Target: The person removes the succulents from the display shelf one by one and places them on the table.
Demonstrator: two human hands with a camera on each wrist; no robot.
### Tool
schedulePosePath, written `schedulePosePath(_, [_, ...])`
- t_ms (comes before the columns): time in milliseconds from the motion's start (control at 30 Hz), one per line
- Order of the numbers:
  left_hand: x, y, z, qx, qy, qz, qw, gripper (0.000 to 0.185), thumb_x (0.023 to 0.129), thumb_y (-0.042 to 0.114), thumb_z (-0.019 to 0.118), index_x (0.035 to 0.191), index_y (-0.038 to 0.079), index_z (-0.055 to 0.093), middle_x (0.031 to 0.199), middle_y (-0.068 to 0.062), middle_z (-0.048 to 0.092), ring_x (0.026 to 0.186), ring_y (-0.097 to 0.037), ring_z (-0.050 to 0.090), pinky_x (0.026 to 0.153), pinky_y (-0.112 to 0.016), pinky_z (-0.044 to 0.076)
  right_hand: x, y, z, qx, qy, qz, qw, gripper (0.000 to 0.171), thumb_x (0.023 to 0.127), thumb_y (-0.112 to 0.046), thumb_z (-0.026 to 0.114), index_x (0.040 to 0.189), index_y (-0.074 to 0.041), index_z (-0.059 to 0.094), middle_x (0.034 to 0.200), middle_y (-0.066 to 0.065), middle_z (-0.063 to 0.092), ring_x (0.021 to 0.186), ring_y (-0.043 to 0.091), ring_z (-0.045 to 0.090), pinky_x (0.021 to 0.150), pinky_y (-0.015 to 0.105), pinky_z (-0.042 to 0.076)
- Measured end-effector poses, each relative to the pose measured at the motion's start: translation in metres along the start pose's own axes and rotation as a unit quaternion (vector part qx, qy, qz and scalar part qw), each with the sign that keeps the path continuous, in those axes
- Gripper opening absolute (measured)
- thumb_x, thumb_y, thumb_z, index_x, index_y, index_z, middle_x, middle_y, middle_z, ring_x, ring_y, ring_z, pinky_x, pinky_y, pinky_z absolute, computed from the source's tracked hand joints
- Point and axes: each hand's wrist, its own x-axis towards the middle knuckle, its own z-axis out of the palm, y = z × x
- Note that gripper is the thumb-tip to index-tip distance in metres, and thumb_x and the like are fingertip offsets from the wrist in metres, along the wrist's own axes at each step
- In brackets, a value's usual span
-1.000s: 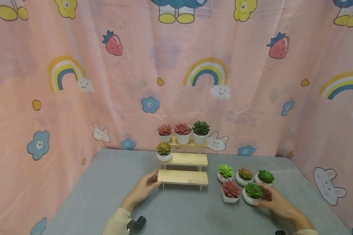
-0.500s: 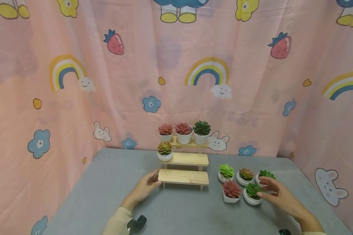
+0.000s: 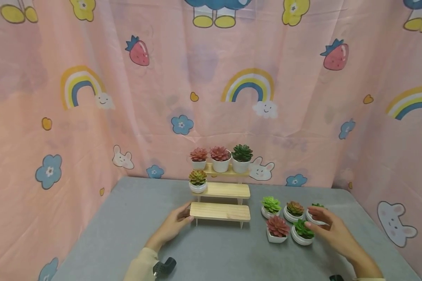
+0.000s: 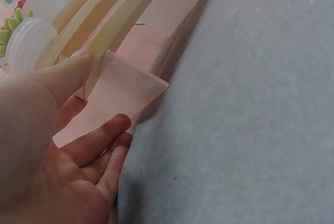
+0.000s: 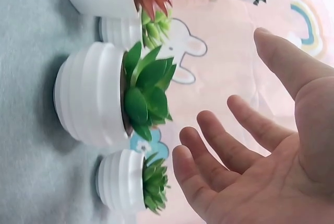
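My left hand (image 3: 172, 225) grips the left end of the three-step wooden stand (image 3: 219, 211). In the left wrist view its thumb (image 4: 75, 72) lies on the wood, with fingers by the clear side support (image 4: 125, 85). Fingers spread, my right hand (image 3: 335, 232) hovers beside a green succulent (image 3: 303, 231) in a ribbed white pot and partly covers another green succulent (image 3: 313, 217) behind it. The right wrist view shows a gap between that hand (image 5: 250, 166) and the nearer pot (image 5: 88, 96); nothing is in its grasp.
Light green (image 3: 270, 206), brownish (image 3: 294, 210) and red (image 3: 277, 228) potted succulents stand close by on the grey table (image 3: 133, 207). Three pots line the stand's top step; a yellow-green succulent (image 3: 198, 180) sits at the middle step's left. A patterned pink curtain (image 3: 154, 86) hangs behind.
My right hand has left the front green succulent, which it was touching, and shifted right and up, now covering more of the back one. The left hand keeps its place on the stand.
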Motion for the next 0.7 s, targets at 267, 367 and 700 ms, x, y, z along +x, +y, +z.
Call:
schedulePosePath(267, [0.001,-0.001,0.0,-0.004,0.001,-0.005,1.0,0.064,0.102,0.026,0.062,0.156,0.004,0.036,0.137,-0.023,0.062,0.13,-0.037,0.058,0.114,-0.057,0.042,0.0,-0.009,0.006,-0.009,0.001,-0.008,1.0,0.06,0.097,-0.027,0.07,0.144,0.002,0.047,0.139,0.03,0.055,0.104,-0.015,0.05,0.079,0.02,0.053])
schedulePosePath(367, [0.003,-0.002,0.001,-0.004,-0.002,-0.004,1.0,0.064,0.102,0.026,0.062,0.156,0.004,0.036,0.137,-0.023,0.062,0.13,-0.037,0.058,0.114,-0.057,0.041,-0.001,-0.013,0.007,-0.007,0.003,-0.016,1.0,0.058,0.097,-0.025,0.07,0.144,0.001,0.048,0.138,0.029,0.057,0.102,-0.019,0.047,0.078,0.02,0.053])
schedulePosePath(700, [-0.001,0.0,0.001,0.005,0.0,-0.001,1.0,0.064,0.103,0.027,0.06,0.156,0.002,0.035,0.135,-0.024,0.063,0.128,-0.038,0.058,0.113,-0.058,0.042,0.007,-0.039,0.015,-0.016,-0.002,-0.062,0.998,0.051,0.099,-0.024,0.067,0.142,-0.002,0.052,0.138,0.024,0.059,0.108,-0.011,0.053,0.08,0.024,0.054])
